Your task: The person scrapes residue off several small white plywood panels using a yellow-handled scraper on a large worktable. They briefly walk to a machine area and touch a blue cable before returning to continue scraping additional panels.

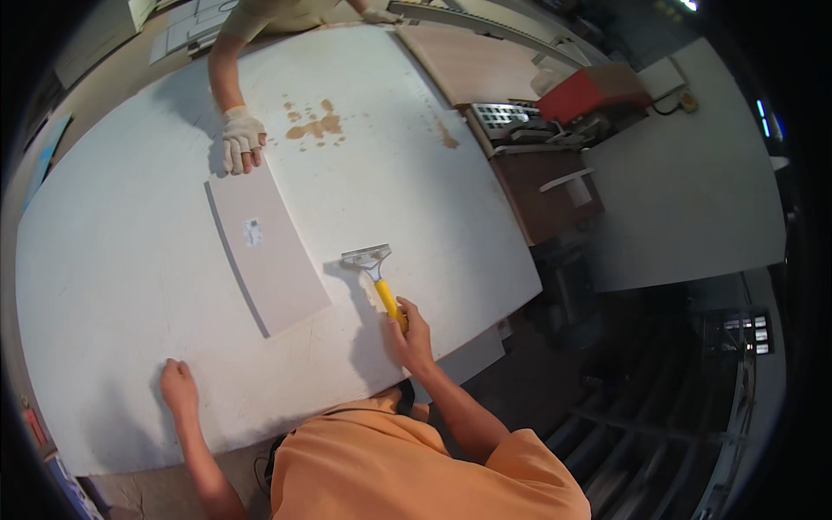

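Note:
My right hand [413, 334] is wrapped round the yellow handle of a scraper [388, 300]. The scraper's wide metal head points away from me, just right of a long pale grey-pink board [264, 247]. That board lies on the white tabletop [130, 260] and has a small white label on its face. Left of the board's near end, my left hand [179, 386] is at the table with its fingers curled in and nothing visible in them. A co-worker's gloved hand [243, 140], its fingertips bare, touches the board's far end.
Brown stains [316, 126] mark the tabletop beyond the board. At the right edge stands a machine with a red housing [594, 94], with a brown board [468, 65] beyond it. A large pale panel [685, 191] is farther right. Dark racks [641, 433] fill the lower right.

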`<control>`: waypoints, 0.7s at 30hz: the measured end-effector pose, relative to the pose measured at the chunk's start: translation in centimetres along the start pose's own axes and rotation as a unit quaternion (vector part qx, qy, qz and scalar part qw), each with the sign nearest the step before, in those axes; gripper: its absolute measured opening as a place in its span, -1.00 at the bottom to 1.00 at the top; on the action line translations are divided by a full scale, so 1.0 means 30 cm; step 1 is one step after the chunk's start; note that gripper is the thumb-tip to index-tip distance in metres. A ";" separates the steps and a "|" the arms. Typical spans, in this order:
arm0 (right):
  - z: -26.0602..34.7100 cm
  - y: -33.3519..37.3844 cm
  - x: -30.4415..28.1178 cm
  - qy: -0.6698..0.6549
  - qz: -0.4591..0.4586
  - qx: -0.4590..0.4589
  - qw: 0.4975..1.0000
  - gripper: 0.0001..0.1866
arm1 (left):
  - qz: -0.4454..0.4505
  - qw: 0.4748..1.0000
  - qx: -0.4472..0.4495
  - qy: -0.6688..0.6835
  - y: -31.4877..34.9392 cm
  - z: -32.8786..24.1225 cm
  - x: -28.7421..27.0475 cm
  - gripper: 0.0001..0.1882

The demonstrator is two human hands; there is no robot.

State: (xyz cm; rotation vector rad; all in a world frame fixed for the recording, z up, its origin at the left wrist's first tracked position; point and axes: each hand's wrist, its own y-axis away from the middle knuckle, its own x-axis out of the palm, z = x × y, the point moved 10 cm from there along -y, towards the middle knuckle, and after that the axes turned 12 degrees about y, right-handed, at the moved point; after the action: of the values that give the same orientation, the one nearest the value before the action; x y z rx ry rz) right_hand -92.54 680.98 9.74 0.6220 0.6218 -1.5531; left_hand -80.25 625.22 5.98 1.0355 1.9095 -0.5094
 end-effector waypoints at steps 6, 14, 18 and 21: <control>-0.056 0.016 -0.100 0.127 -0.133 -0.061 0.981 -0.59 | 0.139 0.959 0.225 0.099 0.185 -0.629 0.359 -0.74; -0.084 -0.014 -0.118 0.178 -0.211 -0.081 0.958 -0.55 | 0.085 0.948 0.275 0.134 0.111 -0.705 0.544 -0.73; -0.071 -0.042 -0.125 0.173 -0.212 -0.079 0.958 -0.55 | 0.050 0.943 0.300 0.136 0.100 -0.691 0.551 -0.73; -0.063 -0.045 -0.125 0.175 -0.216 -0.075 0.958 -0.55 | 0.042 0.941 0.304 0.139 0.094 -0.682 0.551 -0.73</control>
State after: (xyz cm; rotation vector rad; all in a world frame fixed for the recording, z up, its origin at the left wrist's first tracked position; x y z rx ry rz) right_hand -93.59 685.04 11.08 0.6813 1.1955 -1.7895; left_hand -92.67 648.40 2.95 1.6514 1.9815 -0.9849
